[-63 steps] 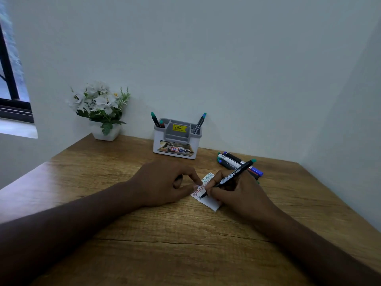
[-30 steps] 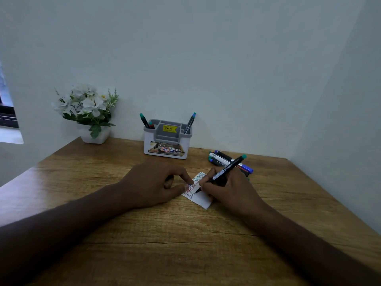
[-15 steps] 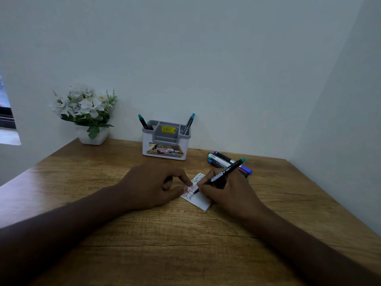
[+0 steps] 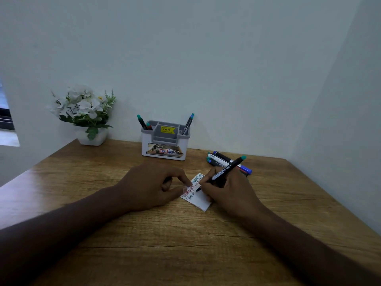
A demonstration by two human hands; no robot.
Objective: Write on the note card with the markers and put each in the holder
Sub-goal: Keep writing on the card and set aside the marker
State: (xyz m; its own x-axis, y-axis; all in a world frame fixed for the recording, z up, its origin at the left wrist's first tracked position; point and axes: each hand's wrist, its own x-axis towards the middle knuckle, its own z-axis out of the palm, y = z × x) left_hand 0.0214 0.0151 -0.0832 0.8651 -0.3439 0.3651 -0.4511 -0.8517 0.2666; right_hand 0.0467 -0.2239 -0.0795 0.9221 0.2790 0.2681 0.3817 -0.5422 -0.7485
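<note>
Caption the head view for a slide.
Right hand writes on the note card with a black marker; left hand steadies it.

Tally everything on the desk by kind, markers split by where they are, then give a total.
Markers in the holder: 3
Marker in the right hand: 1
Markers lying on the desk: about 3, partly hidden
Note card: 1
Holder: 1
Flower pot: 1
Total: about 10
</note>
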